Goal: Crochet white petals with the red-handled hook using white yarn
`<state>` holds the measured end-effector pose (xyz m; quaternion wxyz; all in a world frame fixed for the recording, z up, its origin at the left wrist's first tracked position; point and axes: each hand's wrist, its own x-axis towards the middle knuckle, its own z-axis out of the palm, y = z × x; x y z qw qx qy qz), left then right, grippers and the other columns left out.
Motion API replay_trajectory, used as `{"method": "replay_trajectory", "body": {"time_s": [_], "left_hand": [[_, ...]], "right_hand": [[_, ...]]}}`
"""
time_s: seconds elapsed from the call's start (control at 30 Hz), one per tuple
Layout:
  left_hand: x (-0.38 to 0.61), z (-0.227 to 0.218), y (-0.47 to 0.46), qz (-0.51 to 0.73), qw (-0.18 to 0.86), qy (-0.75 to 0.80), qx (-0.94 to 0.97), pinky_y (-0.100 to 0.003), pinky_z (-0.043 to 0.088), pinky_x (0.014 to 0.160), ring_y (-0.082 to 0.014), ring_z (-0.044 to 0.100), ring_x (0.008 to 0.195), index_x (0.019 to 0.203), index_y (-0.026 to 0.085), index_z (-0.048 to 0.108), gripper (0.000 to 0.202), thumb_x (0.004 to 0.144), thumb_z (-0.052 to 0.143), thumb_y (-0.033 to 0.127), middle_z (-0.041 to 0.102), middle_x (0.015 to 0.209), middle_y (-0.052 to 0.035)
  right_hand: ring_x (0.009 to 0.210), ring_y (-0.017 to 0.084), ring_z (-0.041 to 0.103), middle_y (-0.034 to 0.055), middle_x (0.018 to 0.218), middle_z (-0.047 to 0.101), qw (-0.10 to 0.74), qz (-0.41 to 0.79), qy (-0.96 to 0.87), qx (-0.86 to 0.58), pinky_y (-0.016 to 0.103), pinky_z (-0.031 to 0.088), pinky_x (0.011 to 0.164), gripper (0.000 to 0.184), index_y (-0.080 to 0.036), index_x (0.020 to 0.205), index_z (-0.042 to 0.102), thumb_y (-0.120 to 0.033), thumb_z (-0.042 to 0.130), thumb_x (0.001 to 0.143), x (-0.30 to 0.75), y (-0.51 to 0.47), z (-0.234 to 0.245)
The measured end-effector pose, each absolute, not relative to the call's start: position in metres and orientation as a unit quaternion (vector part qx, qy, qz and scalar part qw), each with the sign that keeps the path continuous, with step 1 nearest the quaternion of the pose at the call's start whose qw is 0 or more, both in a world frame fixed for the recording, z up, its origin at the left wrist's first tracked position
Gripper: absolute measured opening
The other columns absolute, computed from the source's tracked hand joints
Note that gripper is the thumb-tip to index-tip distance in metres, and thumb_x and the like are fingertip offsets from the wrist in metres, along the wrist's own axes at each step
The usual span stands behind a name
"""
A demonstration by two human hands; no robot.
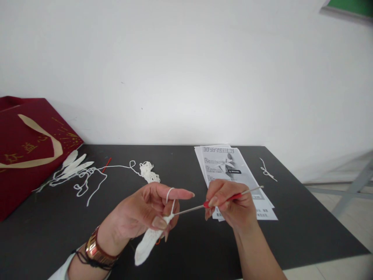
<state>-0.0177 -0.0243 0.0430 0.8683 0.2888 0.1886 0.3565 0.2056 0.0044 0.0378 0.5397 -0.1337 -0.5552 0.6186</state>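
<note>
My left hand pinches a white crocheted petal between thumb and fingers, its rounded end hanging down to the left. White yarn loops over the stretched index finger of that hand and runs down to the petal's upper end. In my right hand is a crochet hook with a red grip, held like a pen. The hook's thin metal shaft points left, and its tip meets the petal's top by the left thumb; the exact stitch is too small to make out.
Behind my left hand lies a bundle of white yarn. Several finished white petals with trailing yarn rest by a dark red bag. Printed sheets lie beyond my right hand, and a short knotted yarn piece is on the black table.
</note>
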Motion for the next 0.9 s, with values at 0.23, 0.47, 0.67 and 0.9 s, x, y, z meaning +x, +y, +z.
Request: {"method": "replay_trajectory", "body": {"time_s": [0.23,0.47,0.67,0.9], "left_hand": [[-0.018,0.044,-0.024,0.374,0.847,0.223,0.304,-0.020,0.038,0.045,-0.0115,0.055,0.051,0.101,0.018,0.077,0.048,0.054,0.082,0.011,0.062,0.058,-0.0008],[-0.018,0.048,-0.026,0.425,0.767,0.292,0.382,-0.023,0.042,0.053,-0.0134,0.060,0.056,0.090,0.022,0.080,0.031,0.060,0.084,0.014,0.068,0.065,-0.0026],[-0.007,0.038,-0.025,0.430,0.728,0.340,0.411,-0.022,0.042,0.056,-0.0118,0.059,0.060,0.095,0.024,0.079,0.032,0.065,0.082,0.014,0.069,0.067,-0.0009],[0.006,0.036,-0.026,0.491,0.689,0.373,0.380,-0.021,0.045,0.065,-0.0099,0.062,0.066,0.104,0.028,0.075,0.038,0.068,0.081,0.016,0.071,0.071,0.0023]], "right_hand": [[0.048,0.011,0.064,0.0035,0.069,0.069,0.545,0.655,-0.510,-0.118,0.019,0.056,0.041,0.008,-0.018,0.080,0.076,-0.026,0.075,0.078,0.203,0.006,0.038],[0.040,0.008,0.061,0.0007,0.059,0.070,0.532,0.728,-0.413,-0.131,0.015,0.055,0.040,0.012,-0.016,0.077,0.073,-0.027,0.072,0.081,0.190,0.006,0.033],[0.034,0.007,0.057,-0.0018,0.051,0.067,0.514,0.771,-0.327,-0.186,0.015,0.055,0.037,0.018,-0.014,0.074,0.072,-0.032,0.076,0.077,0.172,0.003,0.026],[0.042,0.007,0.061,-0.0006,0.057,0.069,0.548,0.753,-0.295,-0.213,0.015,0.057,0.042,0.017,-0.013,0.079,0.072,-0.030,0.074,0.080,0.164,-0.001,0.024]]}}
